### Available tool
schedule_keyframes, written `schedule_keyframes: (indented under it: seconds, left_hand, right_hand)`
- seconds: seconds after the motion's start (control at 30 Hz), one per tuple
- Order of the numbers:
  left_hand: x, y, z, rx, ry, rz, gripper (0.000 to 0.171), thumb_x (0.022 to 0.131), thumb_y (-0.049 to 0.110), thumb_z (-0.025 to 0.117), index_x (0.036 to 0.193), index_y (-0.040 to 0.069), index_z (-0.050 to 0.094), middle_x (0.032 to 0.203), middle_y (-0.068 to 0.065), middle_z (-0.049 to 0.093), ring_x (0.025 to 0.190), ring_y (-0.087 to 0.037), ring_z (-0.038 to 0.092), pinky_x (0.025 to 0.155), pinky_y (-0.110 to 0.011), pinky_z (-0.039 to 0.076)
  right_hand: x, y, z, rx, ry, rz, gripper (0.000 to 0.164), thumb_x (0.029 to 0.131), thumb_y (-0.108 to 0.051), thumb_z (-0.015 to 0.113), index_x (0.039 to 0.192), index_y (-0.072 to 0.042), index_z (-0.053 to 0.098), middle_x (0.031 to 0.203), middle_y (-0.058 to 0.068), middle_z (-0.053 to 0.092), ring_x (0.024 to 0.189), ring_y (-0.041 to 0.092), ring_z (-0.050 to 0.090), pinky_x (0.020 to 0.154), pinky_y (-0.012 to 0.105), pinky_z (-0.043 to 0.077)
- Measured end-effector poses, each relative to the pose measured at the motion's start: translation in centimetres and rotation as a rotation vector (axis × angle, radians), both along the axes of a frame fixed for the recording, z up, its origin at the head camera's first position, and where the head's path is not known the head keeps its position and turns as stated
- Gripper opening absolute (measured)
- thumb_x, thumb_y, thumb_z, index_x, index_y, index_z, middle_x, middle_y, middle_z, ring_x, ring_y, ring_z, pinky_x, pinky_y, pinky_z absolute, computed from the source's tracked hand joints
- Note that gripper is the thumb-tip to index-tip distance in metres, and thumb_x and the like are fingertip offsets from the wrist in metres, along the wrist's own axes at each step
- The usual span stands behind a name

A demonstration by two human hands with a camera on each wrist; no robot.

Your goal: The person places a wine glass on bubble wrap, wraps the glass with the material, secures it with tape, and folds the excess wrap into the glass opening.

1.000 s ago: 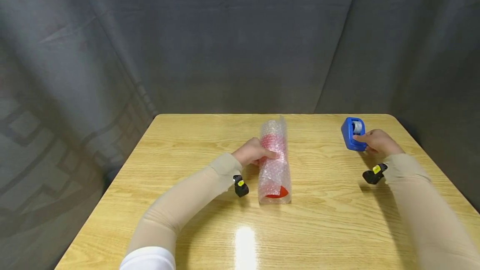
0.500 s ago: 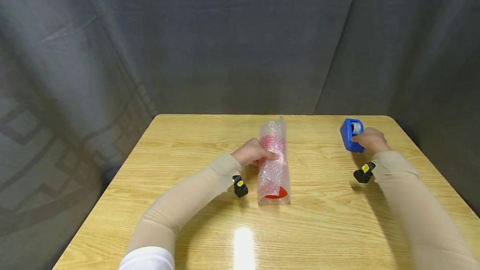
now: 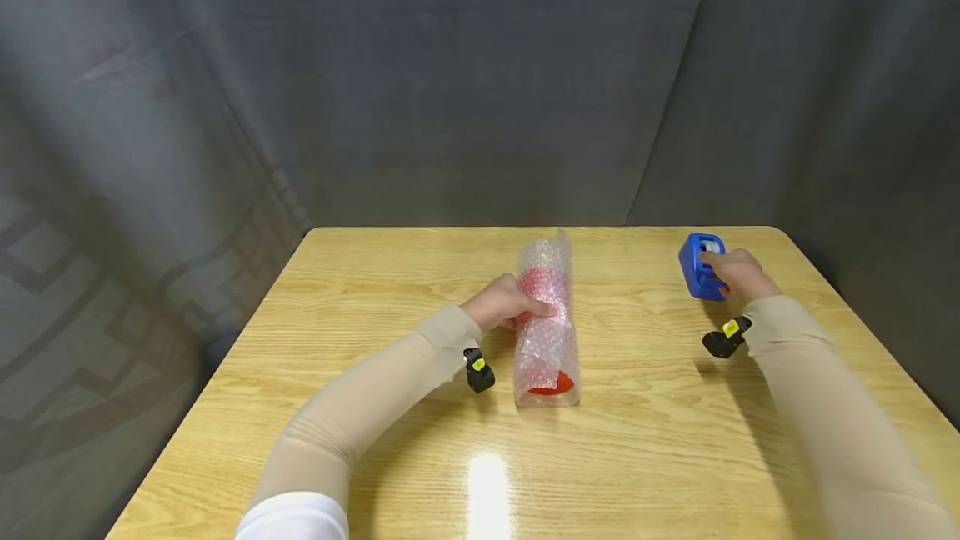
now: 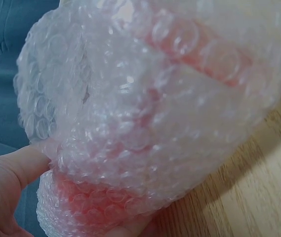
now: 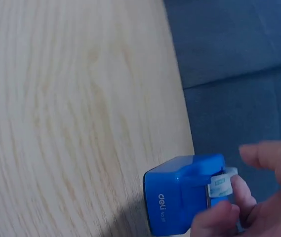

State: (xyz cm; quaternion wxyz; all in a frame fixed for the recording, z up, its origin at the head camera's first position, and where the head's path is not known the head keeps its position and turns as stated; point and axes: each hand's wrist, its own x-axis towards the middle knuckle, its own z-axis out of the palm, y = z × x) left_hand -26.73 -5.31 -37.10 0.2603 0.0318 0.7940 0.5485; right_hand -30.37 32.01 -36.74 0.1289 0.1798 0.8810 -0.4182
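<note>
In the head view my left hand (image 3: 504, 303) grips a bubble-wrapped roll (image 3: 546, 348) from its left side, thumb across the top. Something red shows through the wrap and at its near end. The left wrist view has the thumb (image 4: 29, 163) against the bubble wrap (image 4: 130, 113); most other fingers are hidden. At the right, my right hand (image 3: 741, 273) is at a blue tape dispenser (image 3: 692, 272). The right wrist view shows a loose end of tape (image 5: 221, 184) between spread digits, one of them standing off from it. Other fingertips overlap the dispenser's front.
Both things rest on a light wooden table (image 3: 390, 269). Grey curtains (image 3: 480, 90) hang behind it and along both sides. The dispenser lies near the table's far right corner. Small black cameras are strapped to both wrists.
My right hand has shifted slightly left, and its thumb has moved up over the tape roll. The dispenser has shifted slightly. My left hand keeps its hold on the wrapped roll.
</note>
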Motion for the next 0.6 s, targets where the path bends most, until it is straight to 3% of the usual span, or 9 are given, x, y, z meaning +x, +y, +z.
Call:
schedule_keyframes:
  seconds: [0.1,0.17,0.4,0.53,0.6]
  left_hand:
    - [-0.1,-0.1,0.0,-0.009,0.008,-0.004,0.044,0.079,0.018,0.08,0.109,0.0,0.052,0.096,-0.009,0.059,0.073,-0.017,0.056,0.062,-0.028,0.053]
    - [-0.1,-0.2,0.1,-0.021,0.014,-0.005,0.045,0.079,0.019,0.08,0.109,0.001,0.052,0.096,-0.008,0.058,0.075,-0.017,0.056,0.063,-0.028,0.053]
    - [-0.1,-0.2,0.0,-0.039,0.012,0.004,0.046,0.078,0.02,0.081,0.108,0.002,0.051,0.095,-0.007,0.056,0.074,-0.017,0.054,0.063,-0.028,0.052]
    - [-0.2,-0.2,-0.1,-0.035,0.013,0.007,0.044,0.078,0.019,0.081,0.107,0.002,0.052,0.092,-0.006,0.056,0.072,-0.017,0.053,0.062,-0.028,0.051]
    - [-0.2,-0.2,-0.1,-0.027,0.013,0.005,0.043,0.079,0.019,0.081,0.106,0.002,0.052,0.09,-0.006,0.056,0.07,-0.016,0.052,0.061,-0.027,0.051]
  right_hand:
    - [0.1,0.4,0.1,-0.217,-0.023,-0.073,0.061,0.103,-0.028,0.027,0.14,0.019,0.013,0.116,0.026,0.034,0.087,0.02,0.044,0.065,0.018,0.051]
    - [0.1,0.4,0.0,-0.351,-0.045,-0.145,0.054,0.103,-0.023,0.029,0.14,0.013,0.015,0.109,0.018,0.033,0.09,0.018,0.042,0.068,0.015,0.053]
    - [0.3,1.2,-0.2,-0.797,-0.123,-0.367,0.034,0.1,-0.015,0.041,0.133,-0.012,0.033,0.1,0.004,0.038,0.08,0.01,0.051,0.078,0.019,0.056]
    - [0.7,1.7,-0.4,-0.964,-0.151,-0.407,0.04,0.099,-0.014,0.046,0.136,-0.022,0.031,0.093,0.0,0.042,0.08,0.01,0.052,0.083,0.023,0.056]
    - [0.9,1.9,-0.6,-1.019,-0.139,-0.402,0.033,0.098,-0.012,0.048,0.128,-0.021,0.037,0.09,0.0,0.043,0.081,0.009,0.05,0.084,0.025,0.056]
